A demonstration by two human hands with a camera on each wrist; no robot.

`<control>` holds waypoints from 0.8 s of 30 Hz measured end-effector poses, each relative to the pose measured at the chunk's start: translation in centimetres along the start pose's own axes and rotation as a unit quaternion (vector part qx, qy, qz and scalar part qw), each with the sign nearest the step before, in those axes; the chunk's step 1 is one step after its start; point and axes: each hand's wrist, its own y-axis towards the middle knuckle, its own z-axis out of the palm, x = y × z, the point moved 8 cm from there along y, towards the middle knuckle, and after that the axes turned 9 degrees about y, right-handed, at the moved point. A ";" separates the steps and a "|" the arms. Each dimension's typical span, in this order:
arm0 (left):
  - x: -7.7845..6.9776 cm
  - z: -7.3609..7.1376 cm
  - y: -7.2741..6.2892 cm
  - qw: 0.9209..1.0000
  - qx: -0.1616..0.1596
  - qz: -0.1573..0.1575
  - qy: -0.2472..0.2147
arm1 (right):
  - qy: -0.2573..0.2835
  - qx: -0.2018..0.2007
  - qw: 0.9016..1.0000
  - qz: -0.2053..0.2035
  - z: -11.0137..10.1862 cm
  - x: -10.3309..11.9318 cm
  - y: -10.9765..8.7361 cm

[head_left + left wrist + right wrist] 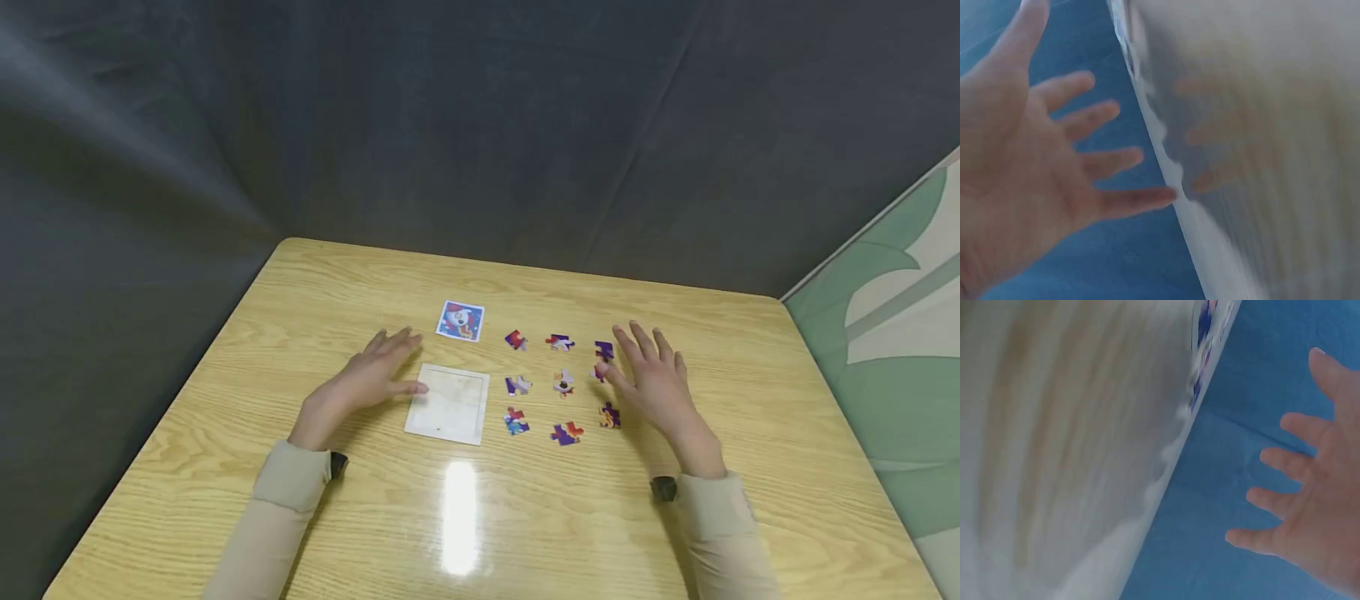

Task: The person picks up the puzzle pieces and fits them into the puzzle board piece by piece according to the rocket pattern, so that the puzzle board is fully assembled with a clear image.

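My left hand point(367, 375) is spread beside a pale square puzzle frame point(448, 404), its thumb overlapping the frame's left edge in the head view. Fingers are straight in the left wrist view too, where the hand point(1041, 156) holds nothing. On the other side my right hand point(656, 383) is spread with nothing in it, the thumb overlapping a purple puzzle piece point(597, 374) in the right column. Loose pieces lie in three rows, among them a white piece with a dark spot point(563, 383) and a purple-orange piece point(566, 433).
Above the frame lies a small square picture card point(461, 321) with a white and red figure. The wooden table point(337, 275) ends at dark cloth point(465, 133) behind and to the left. A green and white patterned panel point(885, 333) stands at right.
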 end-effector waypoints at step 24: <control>-0.6 2.4 -2.7 0.997 0.076 0.017 -0.020 | 0.039 0.157 0.963 -0.217 7.4 9.7 8.7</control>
